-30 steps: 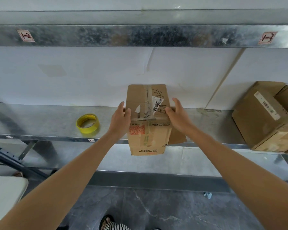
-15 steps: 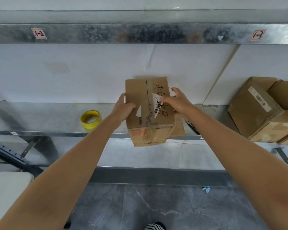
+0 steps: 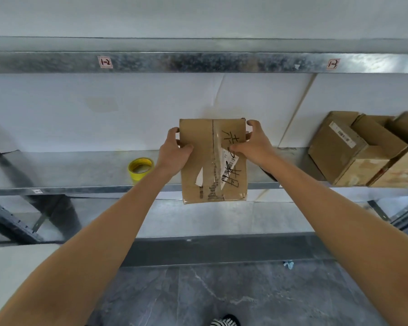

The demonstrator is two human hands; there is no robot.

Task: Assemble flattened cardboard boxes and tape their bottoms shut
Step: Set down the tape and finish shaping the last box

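Observation:
I hold a small brown cardboard box (image 3: 198, 161) in front of the metal shelf (image 3: 57, 170), its taped face with black handwriting and a torn white label turned toward me. My left hand (image 3: 174, 151) grips its upper left edge, thumb on the front and fingers curled round the side. My right hand (image 3: 254, 143) grips the upper right edge the same way. A roll of yellow tape (image 3: 140, 168) lies on the shelf, left of my left hand. The box's far side is hidden.
Several brown cardboard boxes (image 3: 353, 149) stand stacked on the shelf at the right. An upper shelf beam (image 3: 198, 63) with tags runs above. A dark diagonal brace (image 3: 12, 227) stands lower left. Grey stone floor below, a striped shoe (image 3: 224, 322) at the bottom edge.
The box has tipped up so its taped face now faces me squarely. Both hands shifted from its sides up to its top corners.

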